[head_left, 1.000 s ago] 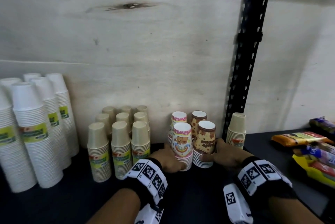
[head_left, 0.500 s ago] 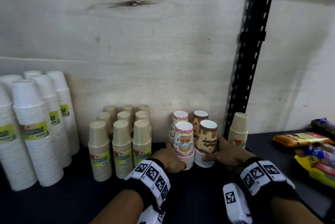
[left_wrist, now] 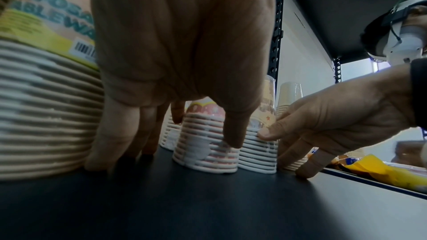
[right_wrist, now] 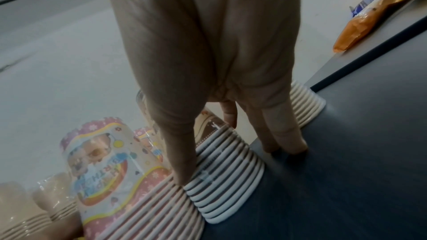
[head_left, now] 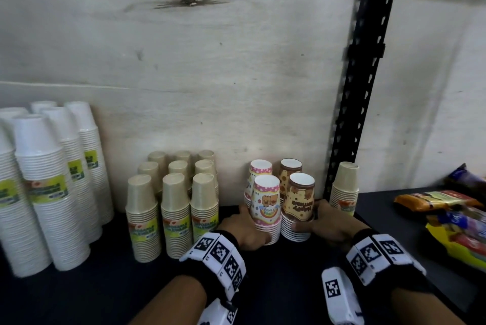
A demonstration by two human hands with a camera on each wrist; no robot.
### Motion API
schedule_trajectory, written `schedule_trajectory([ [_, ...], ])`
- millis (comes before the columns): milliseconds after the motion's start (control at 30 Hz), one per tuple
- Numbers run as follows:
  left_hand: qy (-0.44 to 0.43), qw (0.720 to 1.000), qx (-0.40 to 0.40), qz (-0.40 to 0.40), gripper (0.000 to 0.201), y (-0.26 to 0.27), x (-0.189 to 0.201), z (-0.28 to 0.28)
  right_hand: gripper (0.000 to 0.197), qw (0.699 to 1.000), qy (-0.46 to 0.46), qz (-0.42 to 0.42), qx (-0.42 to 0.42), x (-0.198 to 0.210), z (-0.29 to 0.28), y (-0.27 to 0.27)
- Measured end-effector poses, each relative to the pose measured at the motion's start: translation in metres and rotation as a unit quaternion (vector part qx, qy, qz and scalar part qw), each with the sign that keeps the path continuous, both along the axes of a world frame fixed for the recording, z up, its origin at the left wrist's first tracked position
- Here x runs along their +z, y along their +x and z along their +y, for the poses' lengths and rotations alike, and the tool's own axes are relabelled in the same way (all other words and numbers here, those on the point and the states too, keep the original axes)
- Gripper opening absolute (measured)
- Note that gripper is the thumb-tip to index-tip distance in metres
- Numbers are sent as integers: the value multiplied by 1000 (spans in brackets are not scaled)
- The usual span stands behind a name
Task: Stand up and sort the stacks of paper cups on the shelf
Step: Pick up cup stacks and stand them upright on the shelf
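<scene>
Four printed cup stacks stand upside down in a tight cluster at the shelf's back. My left hand (head_left: 244,227) holds the front pink stack (head_left: 265,206), thumb (left_wrist: 231,134) on its rims and index finger round its left side. My right hand (head_left: 328,224) holds the front brown stack (head_left: 299,201), thumb (right_wrist: 180,167) on the rims between the two stacks and index finger behind it. The remaining fingers of both hands touch the shelf. A second pink stack (head_left: 259,169) and a second brown stack (head_left: 289,166) stand just behind.
Several kraft cup stacks (head_left: 173,201) stand in rows to the left, with tall white stacks (head_left: 44,180) beyond them. One kraft stack (head_left: 344,187) stands right of the black shelf post (head_left: 360,87). Snack packets (head_left: 447,209) lie at the far right. The wall is close behind.
Both hands stay on the front pink and brown stacks, which keep almost the same place. Only the head view has shifted slightly.
</scene>
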State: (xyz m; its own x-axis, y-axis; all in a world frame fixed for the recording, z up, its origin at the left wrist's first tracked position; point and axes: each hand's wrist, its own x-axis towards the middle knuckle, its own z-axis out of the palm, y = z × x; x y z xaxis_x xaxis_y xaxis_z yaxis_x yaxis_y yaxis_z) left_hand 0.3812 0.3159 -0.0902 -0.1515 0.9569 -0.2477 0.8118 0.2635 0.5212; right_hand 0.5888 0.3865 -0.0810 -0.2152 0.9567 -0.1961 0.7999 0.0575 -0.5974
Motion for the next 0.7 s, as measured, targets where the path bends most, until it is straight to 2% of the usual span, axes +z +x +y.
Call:
schedule_trajectory([
  [133,7,1000,5,9,102,1,0,-1,88,1000,6,-1,-4,-2,0,-1],
  [367,0,1000,10,7,108,3,5,-5,101,999,22,-15,24,-5,-4,2],
  [400,0,1000,9,9,109,3,6,-6,91,999,22,-10,33,-3,-8,3],
  [500,6,1000,6,21,105,4,9,-11,42,999,3,9,46,-1,-24,13],
  [567,1,1000,6,22,106,3,11,-16,20,999,-10,21,49,0,-35,25],
  [600,-4,1000,7,18,107,3,12,-18,15,998,-20,27,45,2,-39,31],
  [700,-21,1000,9,10,109,-1,14,-22,27,999,-42,11,9,11,-40,52],
])
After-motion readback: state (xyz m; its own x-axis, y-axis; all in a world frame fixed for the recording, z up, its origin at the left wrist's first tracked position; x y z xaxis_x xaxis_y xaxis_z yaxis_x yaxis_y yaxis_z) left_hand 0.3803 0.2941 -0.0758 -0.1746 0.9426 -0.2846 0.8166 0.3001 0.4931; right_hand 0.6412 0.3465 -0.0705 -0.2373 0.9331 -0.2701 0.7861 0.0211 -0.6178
